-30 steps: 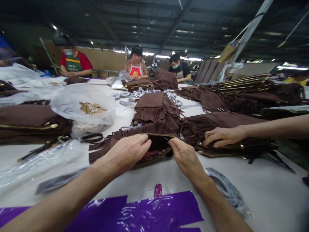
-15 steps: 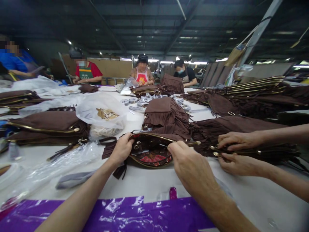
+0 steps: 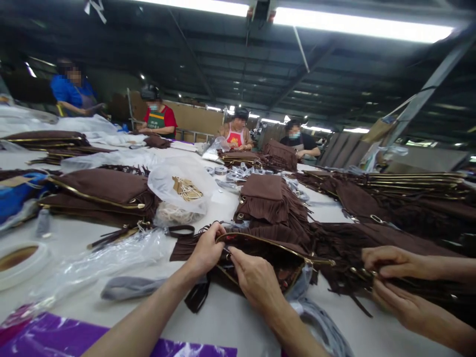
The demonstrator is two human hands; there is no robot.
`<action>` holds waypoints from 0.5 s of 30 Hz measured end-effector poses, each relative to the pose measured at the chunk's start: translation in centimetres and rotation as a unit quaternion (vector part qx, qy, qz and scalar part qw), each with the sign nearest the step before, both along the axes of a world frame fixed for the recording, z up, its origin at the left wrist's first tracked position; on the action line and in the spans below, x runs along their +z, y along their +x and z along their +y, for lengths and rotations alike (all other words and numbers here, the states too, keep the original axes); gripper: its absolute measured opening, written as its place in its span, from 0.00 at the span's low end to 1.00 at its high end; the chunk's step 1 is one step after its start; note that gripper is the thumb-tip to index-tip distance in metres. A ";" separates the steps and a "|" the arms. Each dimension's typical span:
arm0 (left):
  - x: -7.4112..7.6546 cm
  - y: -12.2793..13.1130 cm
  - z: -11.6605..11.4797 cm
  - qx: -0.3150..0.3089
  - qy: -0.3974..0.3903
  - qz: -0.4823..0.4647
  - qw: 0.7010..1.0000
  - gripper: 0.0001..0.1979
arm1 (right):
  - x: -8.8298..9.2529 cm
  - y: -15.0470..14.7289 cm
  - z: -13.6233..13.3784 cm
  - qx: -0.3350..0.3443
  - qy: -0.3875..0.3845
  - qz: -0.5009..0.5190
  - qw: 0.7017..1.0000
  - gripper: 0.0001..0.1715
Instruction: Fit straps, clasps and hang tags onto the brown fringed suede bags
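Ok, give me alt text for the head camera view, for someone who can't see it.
The wearer's left hand grips the edge of an open brown bag; the right hand is at its opening. Another person's hands are at the right, with fringed brown bags beyond and co-workers across the white table.

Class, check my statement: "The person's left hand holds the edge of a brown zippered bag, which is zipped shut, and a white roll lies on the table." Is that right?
Not quite: the head view shows the brown zippered bag gaping open. The left hand does hold its edge, and a white roll lies on the table.
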State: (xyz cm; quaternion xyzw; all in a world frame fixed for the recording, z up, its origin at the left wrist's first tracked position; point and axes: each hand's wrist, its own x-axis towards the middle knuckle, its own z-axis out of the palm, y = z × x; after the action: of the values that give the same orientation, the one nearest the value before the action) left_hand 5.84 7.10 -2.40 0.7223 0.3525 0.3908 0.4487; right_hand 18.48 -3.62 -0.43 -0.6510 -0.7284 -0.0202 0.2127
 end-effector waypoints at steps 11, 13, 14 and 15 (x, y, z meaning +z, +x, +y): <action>-0.6 -0.2 0.1 -0.063 -0.021 -0.062 0.996 0.10 | -0.4 0.9 0.1 0.020 -0.033 0.142 0.989 0.19; -0.7 -0.1 -0.1 -0.060 -0.019 -0.063 0.996 0.10 | -0.2 0.8 0.3 0.028 -0.059 0.150 0.987 0.19; -0.7 -0.1 -0.1 -0.058 -0.021 -0.064 0.996 0.11 | -0.1 0.8 0.3 0.029 -0.063 0.169 0.983 0.19; -0.8 -0.1 -0.1 -0.056 -0.025 -0.064 0.996 0.11 | 0.0 0.9 0.2 0.028 -0.058 0.192 0.979 0.20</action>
State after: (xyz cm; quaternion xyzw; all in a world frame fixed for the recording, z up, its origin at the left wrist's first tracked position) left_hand 5.76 7.05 -3.16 0.7032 0.2918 0.4016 0.5090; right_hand 19.34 -3.40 -0.42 -0.6331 -0.6921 0.1532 0.3110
